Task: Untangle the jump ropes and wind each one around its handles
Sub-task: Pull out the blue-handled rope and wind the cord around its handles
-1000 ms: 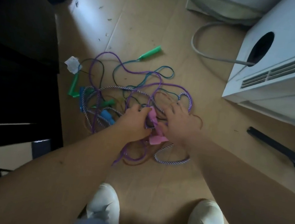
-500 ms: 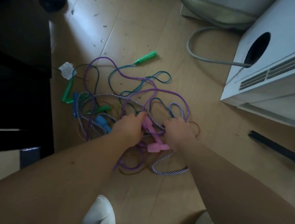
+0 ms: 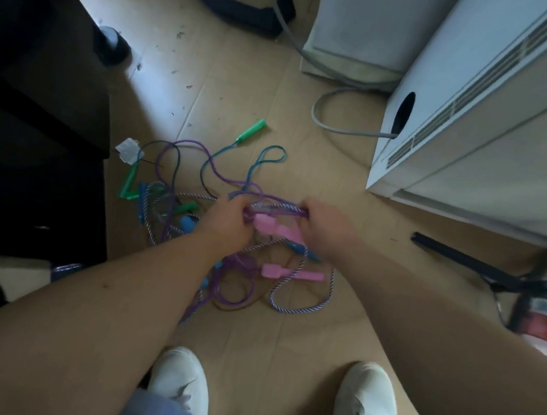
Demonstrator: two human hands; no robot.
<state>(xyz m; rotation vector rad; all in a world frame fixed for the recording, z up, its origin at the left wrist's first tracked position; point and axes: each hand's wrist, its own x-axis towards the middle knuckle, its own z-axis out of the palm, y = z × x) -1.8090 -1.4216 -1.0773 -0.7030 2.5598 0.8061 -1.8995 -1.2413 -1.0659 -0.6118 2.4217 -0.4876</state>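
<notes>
Both hands gripping the rope tangle on the floor.

Left hand (image 3: pixel 228 224) and right hand (image 3: pixel 326 229) are each closing on purple rope (image 3: pixel 276 204), stretching it roughly left-right between them. A pink handle (image 3: pixel 276 230), smooth plastic, is hanging below; its twin (image 3: pixel 291 273) is lying sideways beside braided striped rope (image 3: pixel 301 305).

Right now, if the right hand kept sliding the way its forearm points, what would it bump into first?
Probably the left hand. The right hand points up and leftward along the bunched ropes both hands grip, past a pink handle; depth is uncertain.
</notes>
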